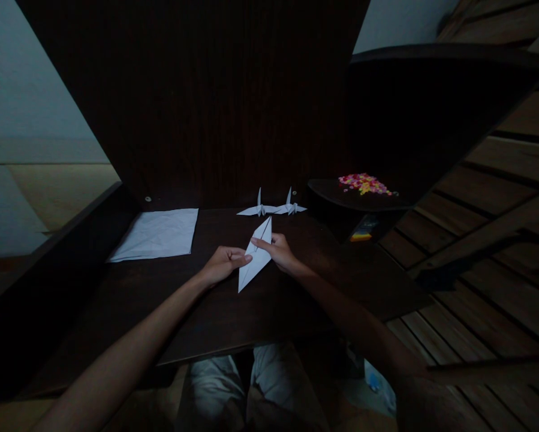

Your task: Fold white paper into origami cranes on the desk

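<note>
A white folded paper, shaped like a long diamond with a slit toward its far tip, is held slightly above the dark desk. My left hand pinches its left edge, thumb on top. On the opposite edge, my right hand grips the paper with the thumb laid across its face and the other fingers mostly hidden behind. Just beyond the far tip, two white paper cranes, a left one and a right one, stand side by side near the desk's back panel.
White paper sheets lie at the desk's left. A small corner shelf on the right bears a heap of colourful small pieces. The dark desk has a raised left side wall; a slatted wooden surface extends at right.
</note>
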Demonstrator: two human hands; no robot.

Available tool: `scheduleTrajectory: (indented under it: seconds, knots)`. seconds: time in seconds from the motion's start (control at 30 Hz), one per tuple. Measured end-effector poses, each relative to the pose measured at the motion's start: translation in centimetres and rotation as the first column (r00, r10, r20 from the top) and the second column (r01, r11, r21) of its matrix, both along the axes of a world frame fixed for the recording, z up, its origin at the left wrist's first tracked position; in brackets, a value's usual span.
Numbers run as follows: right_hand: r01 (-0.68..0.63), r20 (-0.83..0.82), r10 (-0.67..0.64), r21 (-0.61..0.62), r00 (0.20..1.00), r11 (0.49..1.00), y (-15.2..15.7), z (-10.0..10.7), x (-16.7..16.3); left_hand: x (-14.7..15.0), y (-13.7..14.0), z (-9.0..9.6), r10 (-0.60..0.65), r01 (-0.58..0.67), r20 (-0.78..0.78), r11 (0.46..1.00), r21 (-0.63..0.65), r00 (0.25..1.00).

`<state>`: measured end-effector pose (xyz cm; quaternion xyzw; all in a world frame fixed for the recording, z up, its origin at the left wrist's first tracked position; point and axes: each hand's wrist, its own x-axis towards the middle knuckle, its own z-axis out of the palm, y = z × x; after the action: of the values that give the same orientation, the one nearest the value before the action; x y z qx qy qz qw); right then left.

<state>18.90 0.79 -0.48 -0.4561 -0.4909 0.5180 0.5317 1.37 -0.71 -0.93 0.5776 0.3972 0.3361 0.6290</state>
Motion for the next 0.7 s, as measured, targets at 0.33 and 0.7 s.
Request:
scheduleTrajectory:
  seconds: [0.33, 0.7]
  knots:
    - [-0.064, 0.012, 0.065, -0.012, 0.998, 0.998, 0.16, -0.39, 0.03, 0.7, -0.38, 0.75, 0.029, -0.029, 0.005, 0.999, 0.013, 1.0]
    - [-0.097, 0.002, 0.097, -0.051, 0.995, 0.994, -0.05, -0.26, -0.21, 0.26, -0.32, 0.63, -0.031, 0.039, -0.093, 0.996, 0.083, 0.995]
